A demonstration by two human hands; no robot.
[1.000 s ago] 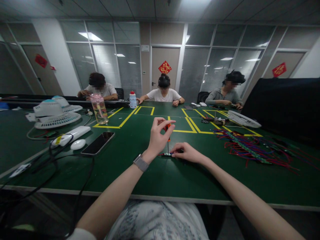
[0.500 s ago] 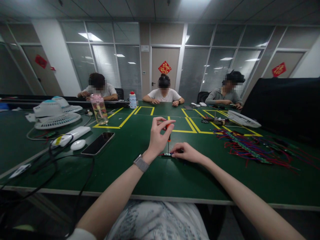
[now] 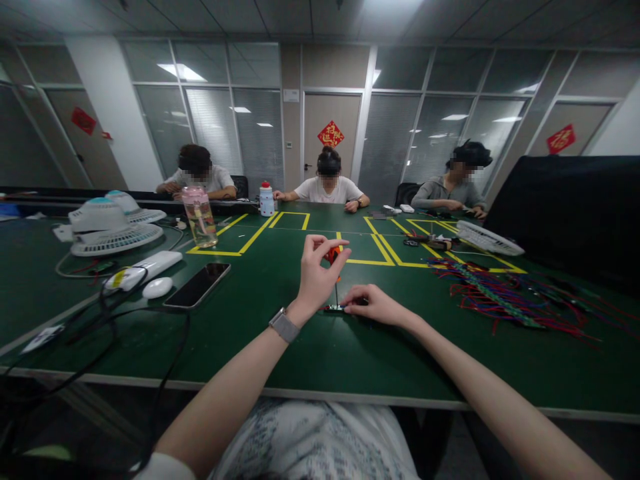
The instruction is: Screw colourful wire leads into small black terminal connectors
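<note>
My left hand [image 3: 320, 270] is closed around the orange and black handle of a screwdriver [image 3: 337, 293], thumb and fingers near its top. The screwdriver stands upright, its thin shaft pointing down at a small green circuit board [image 3: 334, 309] on the table. My right hand [image 3: 370, 305] rests low beside the board, its fingertips pinching the board's right end. Part of the handle is hidden behind my left fingers. Whether the tip sits in a screw is too small to tell.
On the green table [image 3: 225, 347] lie a phone [image 3: 199, 285], a white mouse [image 3: 157, 287] and black cables at left. A pink-lidded bottle [image 3: 200, 217] and white fans [image 3: 117, 233] stand behind. Wired circuit boards [image 3: 500, 293] and a dark monitor [image 3: 565, 220] are at right. Three people sit opposite.
My hands, the screwdriver and the board hold almost the same places; the finger pose on the handle is barely different. The person opposite has moved a hand out toward the blue bottle.
</note>
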